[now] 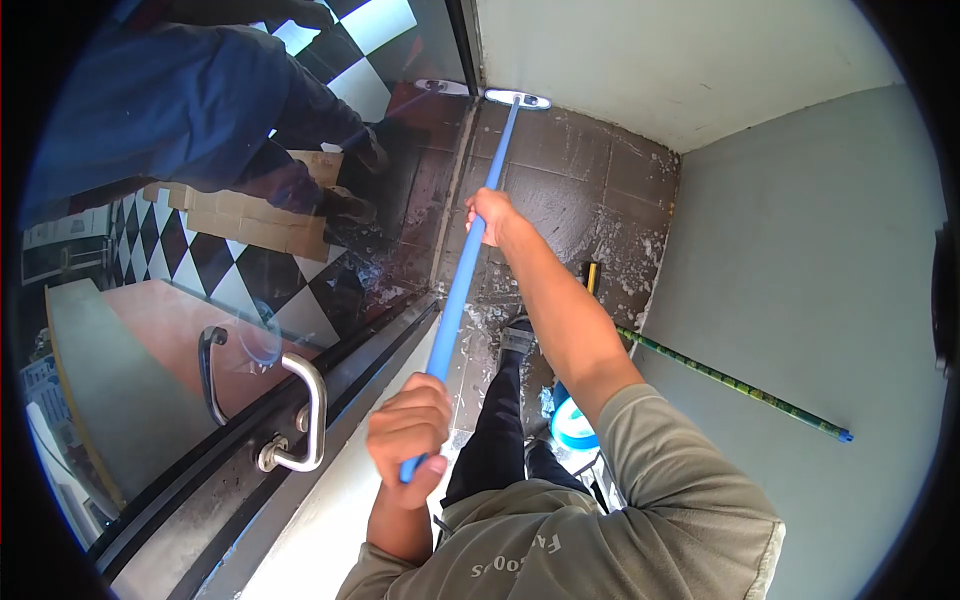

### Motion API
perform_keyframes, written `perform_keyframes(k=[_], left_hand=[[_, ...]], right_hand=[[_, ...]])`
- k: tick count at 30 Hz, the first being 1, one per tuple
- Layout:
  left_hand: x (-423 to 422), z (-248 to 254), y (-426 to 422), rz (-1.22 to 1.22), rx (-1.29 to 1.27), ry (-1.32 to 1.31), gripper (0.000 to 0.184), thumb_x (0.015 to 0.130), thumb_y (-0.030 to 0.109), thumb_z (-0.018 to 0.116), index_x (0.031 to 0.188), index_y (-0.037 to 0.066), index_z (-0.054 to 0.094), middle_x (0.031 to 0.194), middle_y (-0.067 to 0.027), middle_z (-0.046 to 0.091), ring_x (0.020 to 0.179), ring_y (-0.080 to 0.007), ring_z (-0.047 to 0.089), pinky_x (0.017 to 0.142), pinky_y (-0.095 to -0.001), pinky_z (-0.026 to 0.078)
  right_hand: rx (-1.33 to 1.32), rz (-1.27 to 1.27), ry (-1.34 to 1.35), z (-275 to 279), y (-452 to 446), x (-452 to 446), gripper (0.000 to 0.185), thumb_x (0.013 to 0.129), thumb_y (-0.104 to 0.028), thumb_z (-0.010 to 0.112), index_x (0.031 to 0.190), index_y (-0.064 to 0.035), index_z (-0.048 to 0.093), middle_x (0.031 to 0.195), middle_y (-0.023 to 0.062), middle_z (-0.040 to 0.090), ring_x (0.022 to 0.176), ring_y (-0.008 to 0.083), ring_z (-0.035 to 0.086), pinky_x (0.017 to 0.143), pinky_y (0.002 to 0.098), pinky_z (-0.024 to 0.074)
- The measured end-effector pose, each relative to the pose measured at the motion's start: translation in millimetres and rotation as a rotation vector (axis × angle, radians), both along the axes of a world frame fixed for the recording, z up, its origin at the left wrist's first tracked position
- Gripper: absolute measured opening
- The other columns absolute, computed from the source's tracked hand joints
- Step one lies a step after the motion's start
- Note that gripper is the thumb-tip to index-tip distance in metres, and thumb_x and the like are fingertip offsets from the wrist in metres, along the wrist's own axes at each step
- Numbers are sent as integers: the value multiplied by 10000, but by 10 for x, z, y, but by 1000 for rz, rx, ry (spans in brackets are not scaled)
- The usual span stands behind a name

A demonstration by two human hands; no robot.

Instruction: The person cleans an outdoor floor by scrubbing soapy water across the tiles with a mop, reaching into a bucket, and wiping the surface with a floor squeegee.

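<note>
A flat mop with a long blue pole (462,290) runs diagonally away from me. Its white head (518,99) lies on the wet brown tiled floor (560,160), against the foot of the pale wall in the far corner. My left hand (410,428) is wrapped round the pole near its top end, close to my body. Farther down the pole, my right hand (488,216) grips it with the arm stretched forward. White suds or residue are spread over the tiles around the mop head and near my feet.
Left of me stands a glass door (230,380) with a metal handle (312,410); reflections show in it. On the right, a green patterned pole (740,385) leans at the grey wall (800,260). A blue-and-white bucket (573,425) and a yellow-and-black tool (593,277) are near my feet.
</note>
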State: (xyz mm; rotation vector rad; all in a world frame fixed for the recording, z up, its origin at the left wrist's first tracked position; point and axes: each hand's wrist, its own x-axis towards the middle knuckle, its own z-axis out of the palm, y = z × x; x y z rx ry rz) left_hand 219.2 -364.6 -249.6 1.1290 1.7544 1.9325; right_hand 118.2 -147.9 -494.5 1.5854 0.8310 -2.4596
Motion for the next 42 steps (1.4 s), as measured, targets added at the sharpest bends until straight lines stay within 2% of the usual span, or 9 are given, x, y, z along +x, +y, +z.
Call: perform_keyframes(k=[8,10,12,16,17,24,28,36,42], left_hand=[[383,1219,-832,-254,208,29,465,808,237,586,424,82,376,382,-13,392,318,-158,403,403,-268,350],[665,1129,-939,-133,167,21,450,743,224,559,415,81,285,384,-28,323,307,-188,322,381,-306,260],[982,864,-855,-70,92,-34,404,652,276,594,459,50,321,445,-61,369,400,-237,375,480,-353,315],[1695,497,-1117,77,90,-40,385,736,254,566,471,58,368,439,-46,379,402,-212,362,525,-357,332],[1847,567,-1303,94,117,-39,382,734,243,562,465,61,362,425,-38,371,387,-203,349,508,-350,323],[2797,1800,-2686,28,117,-104,352,698,228,599,444,78,407,377,-7,382,311,-180,368,431,-289,342],[3107,1675,-2815,-151,83,15,389,755,260,548,446,106,366,365,-5,384,312,-150,339,424,-263,317],[3180,521,-2281,152,78,-75,394,739,251,559,460,65,352,422,-48,363,404,-195,348,568,-374,341],[3315,862,-2961,205,-10,-176,361,697,220,596,458,48,386,438,-56,402,421,-222,399,552,-363,366]], right_hand=[[-173,6,-15,896,-1439,1000,114,842,-87,459,783,-8,517,562,99,449,455,230,473,417,397,438],[-196,14,-38,849,-1426,1078,120,847,-87,450,775,-12,511,558,94,441,460,226,466,430,398,438],[-211,30,45,372,-1191,1151,94,857,-80,442,790,-34,490,568,86,437,471,212,442,467,377,435],[-40,176,-88,368,-1312,1546,57,845,-16,471,797,-44,484,563,52,417,467,163,437,450,337,424],[-76,170,21,330,-1570,1729,38,852,-48,450,853,-54,487,668,86,477,555,211,512,494,406,468],[-343,108,-29,1062,-3550,3185,94,824,-43,504,912,-72,488,753,99,492,613,243,525,528,410,465],[-285,62,-17,1113,-3609,3478,51,812,-37,489,862,-46,485,717,105,476,580,230,515,497,410,454],[-49,109,74,234,-2410,2996,42,831,-45,489,817,-8,475,657,100,451,574,219,502,546,400,485],[-168,249,38,286,-3352,3160,21,813,-18,478,794,-20,484,687,106,470,594,225,517,559,397,491]])
